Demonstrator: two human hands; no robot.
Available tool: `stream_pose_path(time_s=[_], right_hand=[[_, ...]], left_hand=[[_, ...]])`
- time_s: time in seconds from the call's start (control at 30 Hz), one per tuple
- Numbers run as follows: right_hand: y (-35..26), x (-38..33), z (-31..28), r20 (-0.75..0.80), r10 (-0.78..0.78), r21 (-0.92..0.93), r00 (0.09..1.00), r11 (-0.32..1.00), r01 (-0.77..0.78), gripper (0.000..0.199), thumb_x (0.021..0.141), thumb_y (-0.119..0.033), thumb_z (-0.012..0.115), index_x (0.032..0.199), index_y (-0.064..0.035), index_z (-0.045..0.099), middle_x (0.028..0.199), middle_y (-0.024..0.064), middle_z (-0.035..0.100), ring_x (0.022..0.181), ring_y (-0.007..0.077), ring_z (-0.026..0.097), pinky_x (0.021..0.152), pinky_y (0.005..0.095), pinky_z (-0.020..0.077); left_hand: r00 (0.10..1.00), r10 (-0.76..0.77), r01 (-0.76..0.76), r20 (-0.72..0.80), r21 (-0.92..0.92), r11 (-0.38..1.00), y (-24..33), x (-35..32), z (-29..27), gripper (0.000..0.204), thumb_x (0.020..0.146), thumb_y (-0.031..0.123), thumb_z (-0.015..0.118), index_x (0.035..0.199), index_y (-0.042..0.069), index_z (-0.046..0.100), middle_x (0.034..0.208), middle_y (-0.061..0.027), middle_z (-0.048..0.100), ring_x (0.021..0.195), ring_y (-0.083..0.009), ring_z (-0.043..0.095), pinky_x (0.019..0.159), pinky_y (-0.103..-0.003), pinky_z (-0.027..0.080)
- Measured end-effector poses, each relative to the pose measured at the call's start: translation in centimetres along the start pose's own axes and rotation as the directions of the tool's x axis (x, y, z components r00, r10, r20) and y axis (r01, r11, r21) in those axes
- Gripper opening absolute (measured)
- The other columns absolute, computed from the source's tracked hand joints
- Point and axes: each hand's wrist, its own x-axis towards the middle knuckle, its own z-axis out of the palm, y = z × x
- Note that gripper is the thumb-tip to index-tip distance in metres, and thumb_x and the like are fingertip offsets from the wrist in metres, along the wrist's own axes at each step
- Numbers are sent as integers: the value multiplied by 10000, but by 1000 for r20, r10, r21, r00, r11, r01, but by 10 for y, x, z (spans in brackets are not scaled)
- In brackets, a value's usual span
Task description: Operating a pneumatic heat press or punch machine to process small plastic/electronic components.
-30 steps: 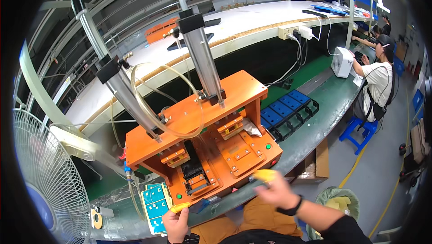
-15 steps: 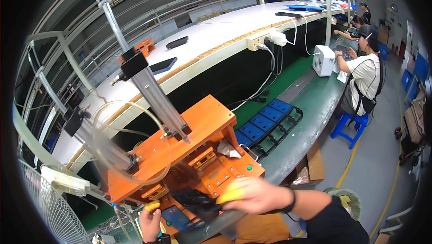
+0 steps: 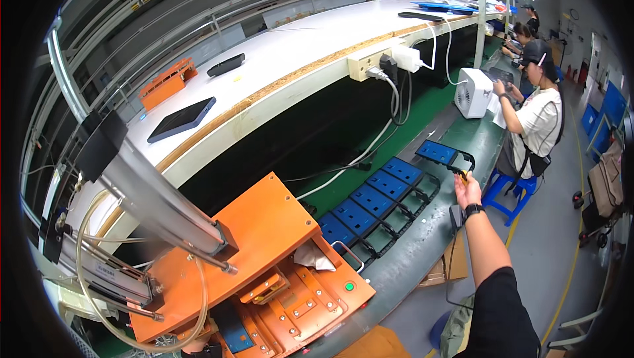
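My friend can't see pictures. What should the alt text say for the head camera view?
A person's right hand reaches out to the far end of a row of blue trays on a green workbench, fingers at a blue tray. Nearer the camera sits an orange press machine with metal cylinders, and another person sits farther along the bench.

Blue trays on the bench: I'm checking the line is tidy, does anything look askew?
Four blue trays lie in an even row. The farthest blue tray, by the right hand, is tilted, one end raised off the green bench. A crumpled white cloth lies on the orange press.
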Motion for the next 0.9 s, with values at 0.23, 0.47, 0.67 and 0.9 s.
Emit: stream_pose_path(time_s=[0.23,0.47,0.67,0.9], right_hand=[[-1,22,88,81,-119,-983,990,-171,60,406,908,-332,783,895,70,733,825,252,747,852,407,768,793,479,614],[104,-147,281,645,456,-674,614,-39,737,366,912,-253,760,1184,-8,759,1091,242,768,1021,400,745,914,463,594],[286,-211,324,699,714,-111,-27,145,983,395,911,-190,739,1287,-73,725,1282,193,698,1241,393,634,1066,464,515],[322,-181,330,728,662,152,-177,96,984,193,835,-157,709,984,-132,829,1073,129,726,1102,331,671,899,460,541]], left_hand=[[999,-42,42,-5,61,997,12,26,-12,369,951,215,692,1314,153,686,1374,-120,670,1294,-356,610,1098,-480,489],[997,-80,79,5,76,994,19,41,-3,371,950,219,695,1315,152,686,1374,-120,671,1293,-356,611,1097,-478,489],[1000,-16,15,8,77,997,28,75,-5,374,950,223,697,1317,152,686,1374,-120,672,1293,-355,611,1097,-477,489],[997,77,-78,12,48,996,42,118,10,377,949,227,699,1318,151,686,1375,-119,673,1293,-355,612,1097,-476,490]])
